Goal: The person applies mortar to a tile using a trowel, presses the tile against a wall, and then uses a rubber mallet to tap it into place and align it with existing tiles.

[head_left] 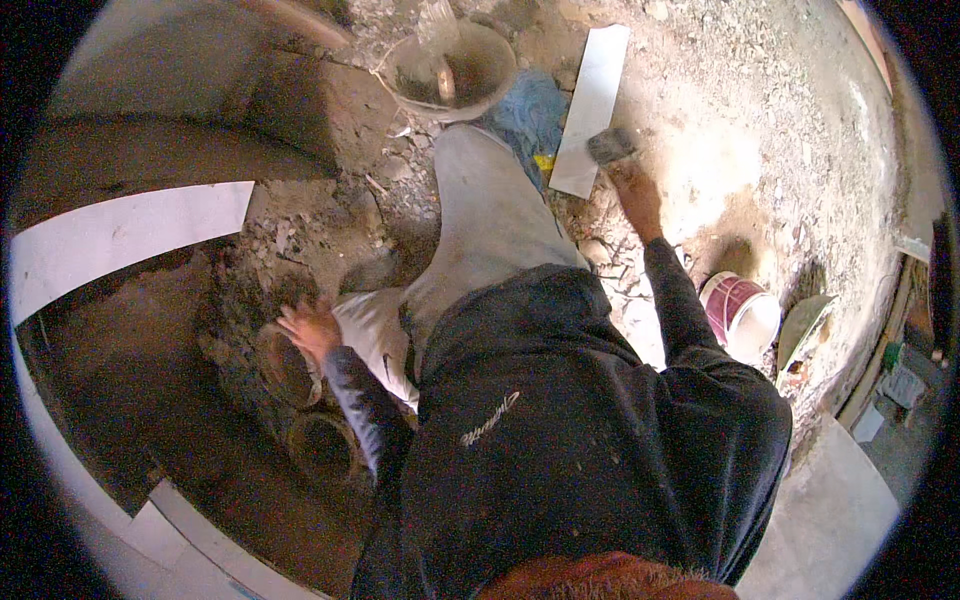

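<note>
My right hand reaches forward, closed on a dark grey, block-shaped object whose exact kind I cannot make out. This block is at the right edge of a long white strip of tile or stone, close to its near end. My left hand hangs down at my left side with its fingers spread and nothing in it. Just below it is a round, dirty container, and I cannot tell whether the hand touches it.
A wide bucket of dark material stands ahead, beside crumpled blue plastic. A red and white bucket stands at right. White slabs edge a dark recess at left. Rubble covers the ground.
</note>
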Demonstrator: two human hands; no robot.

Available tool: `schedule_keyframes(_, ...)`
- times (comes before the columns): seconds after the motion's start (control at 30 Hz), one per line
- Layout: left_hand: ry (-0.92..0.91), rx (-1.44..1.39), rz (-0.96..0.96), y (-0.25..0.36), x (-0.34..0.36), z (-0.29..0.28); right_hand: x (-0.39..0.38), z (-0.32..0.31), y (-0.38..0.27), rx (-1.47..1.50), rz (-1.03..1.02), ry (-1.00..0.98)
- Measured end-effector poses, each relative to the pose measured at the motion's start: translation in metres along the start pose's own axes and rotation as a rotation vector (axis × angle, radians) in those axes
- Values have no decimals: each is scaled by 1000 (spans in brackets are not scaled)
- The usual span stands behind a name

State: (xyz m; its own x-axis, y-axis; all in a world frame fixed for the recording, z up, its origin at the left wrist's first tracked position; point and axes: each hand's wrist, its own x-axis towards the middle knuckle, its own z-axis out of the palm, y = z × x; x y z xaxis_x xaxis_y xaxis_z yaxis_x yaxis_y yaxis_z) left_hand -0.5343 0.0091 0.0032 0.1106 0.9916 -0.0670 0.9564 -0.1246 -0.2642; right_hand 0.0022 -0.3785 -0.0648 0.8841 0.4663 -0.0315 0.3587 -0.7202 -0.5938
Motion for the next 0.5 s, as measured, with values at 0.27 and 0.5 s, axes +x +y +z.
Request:
schedule_keyframes(0.27,-157,-294,21,-2,-124,70,78,51,127,-873,202,245)
schedule_keyframes(0.5,-223,-201,57,6,-112,60,168,74,46,-854,102,457)
